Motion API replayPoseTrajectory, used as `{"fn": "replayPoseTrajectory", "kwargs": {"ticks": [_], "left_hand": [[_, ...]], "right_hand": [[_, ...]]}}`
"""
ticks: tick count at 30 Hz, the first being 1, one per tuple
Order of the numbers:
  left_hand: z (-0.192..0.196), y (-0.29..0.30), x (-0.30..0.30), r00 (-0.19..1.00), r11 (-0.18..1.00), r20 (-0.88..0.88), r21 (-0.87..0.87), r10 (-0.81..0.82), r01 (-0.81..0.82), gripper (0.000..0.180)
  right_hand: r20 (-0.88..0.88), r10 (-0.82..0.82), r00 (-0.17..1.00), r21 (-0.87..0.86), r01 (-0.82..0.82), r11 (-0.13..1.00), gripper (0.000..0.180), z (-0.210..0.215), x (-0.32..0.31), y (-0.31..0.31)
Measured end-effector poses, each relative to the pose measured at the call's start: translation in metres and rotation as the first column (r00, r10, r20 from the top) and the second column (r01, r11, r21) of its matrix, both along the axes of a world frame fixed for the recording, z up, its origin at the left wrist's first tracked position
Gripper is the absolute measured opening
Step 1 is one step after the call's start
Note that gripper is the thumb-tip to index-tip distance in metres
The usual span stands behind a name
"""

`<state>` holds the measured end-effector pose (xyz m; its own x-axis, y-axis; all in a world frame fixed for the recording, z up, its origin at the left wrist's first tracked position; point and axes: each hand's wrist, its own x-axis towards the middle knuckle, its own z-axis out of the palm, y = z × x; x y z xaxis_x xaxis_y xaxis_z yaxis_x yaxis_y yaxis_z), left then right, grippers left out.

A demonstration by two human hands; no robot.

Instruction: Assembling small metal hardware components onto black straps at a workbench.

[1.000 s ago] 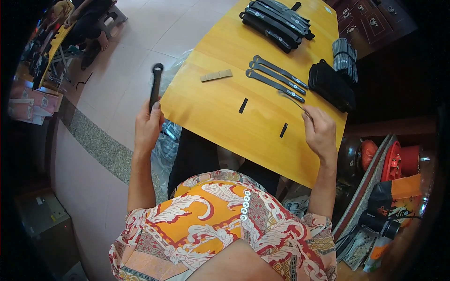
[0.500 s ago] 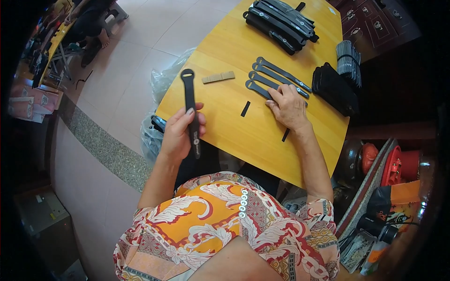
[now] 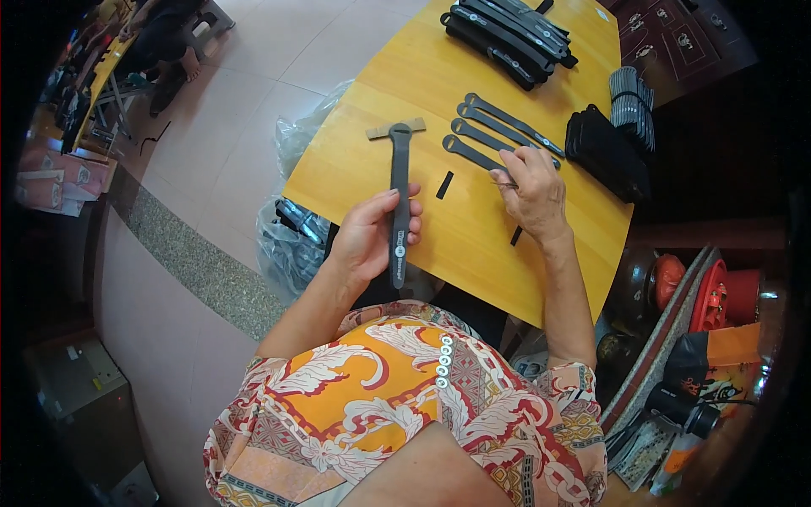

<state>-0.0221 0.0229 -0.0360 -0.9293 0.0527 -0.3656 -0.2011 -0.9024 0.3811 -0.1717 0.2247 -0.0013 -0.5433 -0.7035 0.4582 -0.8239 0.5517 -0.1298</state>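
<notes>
In my left hand (image 3: 365, 232) is a black strap (image 3: 400, 198) with a slotted round head, pinched between thumb and fingers. It stands almost straight up and down in the picture, its head overlapping a tan cardboard strip (image 3: 380, 133) on the table. My right hand (image 3: 538, 193) is closed over the tail of the nearest loose strap (image 3: 471, 154). Its thumb and finger pinch together; a thin dark sliver shows there, too small to name. Several similar straps lie side by side beyond it. A short black strip (image 3: 444, 185) lies between my hands, another (image 3: 516, 236) below my right wrist.
The yellow table (image 3: 473, 262) carries bundled black straps (image 3: 507, 42) at the far end. A black stack (image 3: 604, 156) and a grey banded bundle (image 3: 631, 106) lie at the right edge. A clear plastic bag (image 3: 291, 245) hangs at the left. Another person sits far left.
My left hand has carried its strap to the right, over the cardboard strip. My right hand has lifted slightly and shifted right, its fingers now pinched together.
</notes>
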Motion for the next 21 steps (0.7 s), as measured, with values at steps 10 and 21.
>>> {"fn": "replayPoseTrajectory", "kwargs": {"ticks": [10,21], "left_hand": [[0.007,0.018,-0.010,0.999,0.984,-0.028,0.176,-0.033,0.037,0.034],[0.026,0.037,-0.005,0.999,1.000,0.032,0.001,-0.003,0.003,0.031]], "right_hand": [[0.597,0.382,0.706,-0.413,-0.137,0.900,0.019,0.022,0.118,-0.008],[0.620,0.408,0.671,-0.446,-0.127,0.886,0.015,0.026,0.135,-0.016]]}}
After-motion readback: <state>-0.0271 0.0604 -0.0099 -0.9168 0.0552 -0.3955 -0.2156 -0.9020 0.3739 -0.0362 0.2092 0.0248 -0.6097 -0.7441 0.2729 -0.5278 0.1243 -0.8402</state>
